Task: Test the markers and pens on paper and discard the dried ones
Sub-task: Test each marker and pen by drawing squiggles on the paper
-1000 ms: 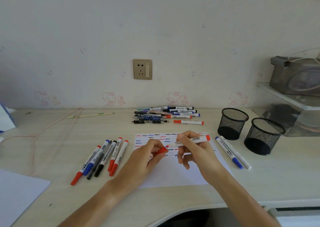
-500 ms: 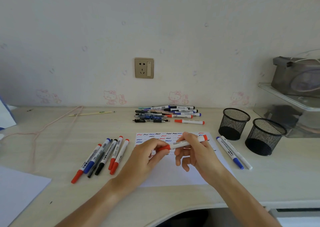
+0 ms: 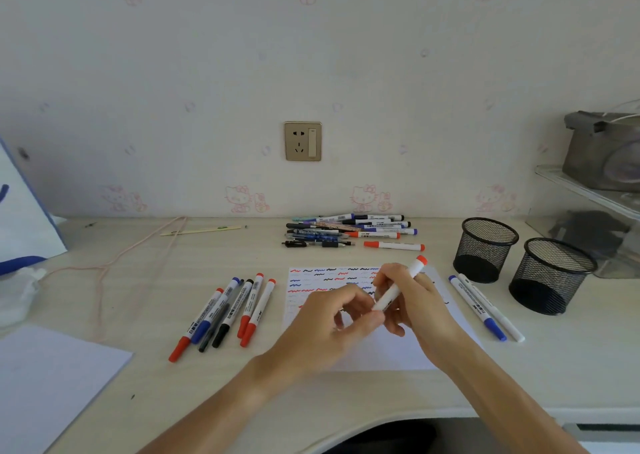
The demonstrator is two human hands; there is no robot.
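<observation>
Pale wood makes up the desk (image 3: pixel 346 394), which sits against a wall with pink cartoon cats on it. Over the paper (image 3: pixel 381 349), the right hand (image 3: pixel 415 301) grips a white marker (image 3: pixel 398 289) with a red end; the marker tilts up and to the right. The left hand (image 3: pixel 332 322) has its fingers curled and touches the low end of that marker. I cannot tell if it holds the cap. Small squiggles in red, blue and black fill the top of the paper. Just left of the paper lies a row of markers (image 3: pixel 225 311), side by side. Just right of it lie two more markers (image 3: pixel 485 306), close together. Behind the paper is a pile of pens and markers (image 3: pixel 349 232). Two black mesh cups (image 3: pixel 485 249) stand at the right. A wall socket (image 3: pixel 303 141) is above the pile.
</observation>
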